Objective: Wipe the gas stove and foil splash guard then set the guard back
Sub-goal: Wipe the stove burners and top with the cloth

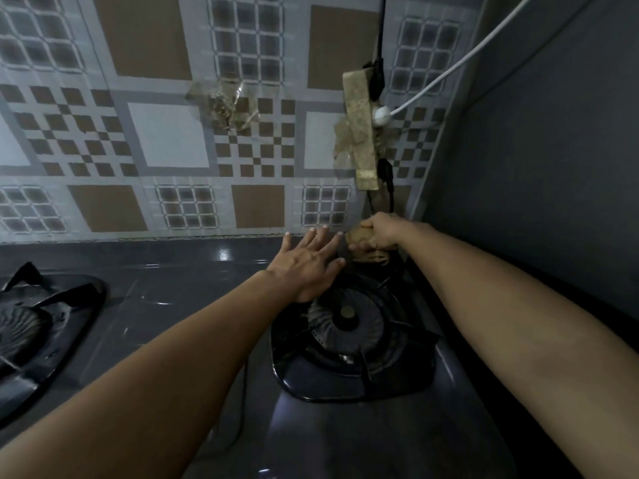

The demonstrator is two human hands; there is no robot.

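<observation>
Two hands reach toward the far right corner of the gas stove (pixel 193 316). The right hand (pixel 378 231) has its fingers curled around a crumpled brownish cloth (pixel 366 248), holding it down at the back edge of the stove, close to where the tiled wall (pixel 166 133) meets the dark side panel (pixel 553 167). The left hand (pixel 307 262) is spread, fingers straight and slightly fanned, palm down above the rear of the right burner (pixel 345 323); its fingertips lie just beside the cloth, and whether the palm touches the stove surface cannot be told.

Below the left hand sits the right burner, round and ribbed with a brass-coloured centre, ringed by a black pan support (pixel 352 368). Well apart on the left edge of the view, a second burner (pixel 20 326) shows with its own black support. The stove top between them is dark, glossy and reflects light.

Above the right hand, a power strip (pixel 363 133) wrapped in yellowed tape is fixed to the wall, with a white plug and cable (pixel 460 62) running up to the right and a black cable above and below it. A patch of clear crumpled tape (pixel 224 105) sticks to the tiles further left. The foil splash guard cannot be made out in this view.
</observation>
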